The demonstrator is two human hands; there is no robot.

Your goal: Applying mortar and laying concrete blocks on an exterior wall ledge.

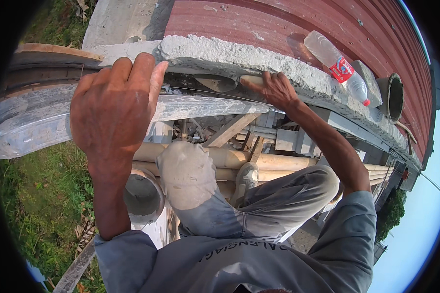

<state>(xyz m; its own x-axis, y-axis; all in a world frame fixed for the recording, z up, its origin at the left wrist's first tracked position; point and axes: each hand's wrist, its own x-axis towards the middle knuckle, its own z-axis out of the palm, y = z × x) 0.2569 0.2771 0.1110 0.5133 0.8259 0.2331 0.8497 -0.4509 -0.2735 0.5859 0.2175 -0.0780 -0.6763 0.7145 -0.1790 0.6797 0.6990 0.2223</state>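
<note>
My right hand (276, 90) is closed round the wooden handle of a trowel (217, 83), held just under the rough lip of a concrete ledge (239, 56). The trowel's pointed grey blade reaches leftward, against the shaded strip below that lip. My left hand (115, 102) is large in view at the ledge's left part, its fingers pressed together and bent over. Its fingertips are hidden, so what they grip, if anything, cannot be made out. Below both hands runs a long, pale straight beam (195, 107), smeared and shiny like plastic wrap.
A plastic bottle (342, 71) with a red label lies on the ledge, beside a grey block and a round mortar-crusted container (391, 97). Red corrugated roofing (259, 22) rises beyond. A bucket (144, 195) stands near my left knee. Bamboo poles (278, 162) cross below; grass lies lower left.
</note>
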